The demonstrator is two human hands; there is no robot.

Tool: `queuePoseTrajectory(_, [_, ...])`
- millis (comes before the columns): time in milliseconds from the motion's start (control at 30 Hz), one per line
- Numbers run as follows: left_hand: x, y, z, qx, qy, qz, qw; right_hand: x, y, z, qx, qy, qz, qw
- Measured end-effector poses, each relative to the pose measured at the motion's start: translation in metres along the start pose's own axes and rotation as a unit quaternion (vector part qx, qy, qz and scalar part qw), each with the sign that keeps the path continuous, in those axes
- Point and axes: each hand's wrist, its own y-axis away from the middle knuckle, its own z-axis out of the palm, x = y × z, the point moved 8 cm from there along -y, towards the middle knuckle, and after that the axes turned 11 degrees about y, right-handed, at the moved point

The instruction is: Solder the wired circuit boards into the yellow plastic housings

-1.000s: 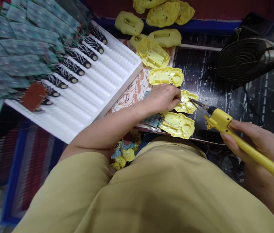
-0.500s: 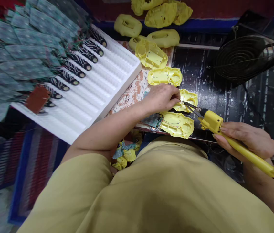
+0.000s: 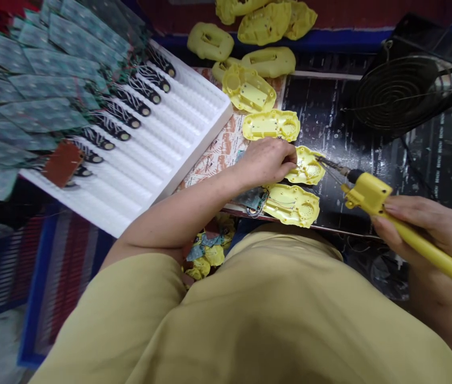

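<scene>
"What are your fingers up to?"

"My left hand is bent over the work, thumb and forefinger drawn together; whether they pinch anything I can't tell. My right hand is wrapped round the handle of the yellow soldering tool."

"And the piece itself?"

"The open yellow shell lies hollow side up at my left fingertips. The tool's metal tip is at its right rim, touching or just above, I can't make out."

"What worries you?"

"Heat. If that tip is hot, a sagging right wrist could scorch the rim, and a slip leftward could burn my own fingers."

"Anything near it?"

"The nearer shell sits just beside, close to the table's front edge, with thin wires across it and a green board at its left. Leaning in could nudge it off or strain those wires."

"Farther out?"

"My left forearm runs beside the white foam tray; a careless elbow could jolt its heap of circuit boards."
</scene>
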Motion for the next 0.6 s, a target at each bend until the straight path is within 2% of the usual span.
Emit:
queuePoseTrajectory(133, [0.000,0.000,0.001,-0.012,-0.014,-0.013,1.000,-0.025,-0.014,-0.007,0.072,0.100,-0.091,0.988])
queuePoseTrajectory(233, [0.001,0.001,0.001,-0.008,-0.017,-0.004,1.000,-0.036,-0.024,-0.006,0.077,0.096,-0.121,0.985])
queuePoseTrajectory(433, [0.003,0.007,-0.001,0.016,-0.032,0.029,0.999,-0.026,-0.020,0.002,0.072,-0.022,-0.096,0.993])
queuePoseTrajectory(600, [-0.001,0.003,0.000,0.026,-0.007,0.019,0.999,-0.013,-0.018,0.003,0.062,0.052,-0.057,0.995])
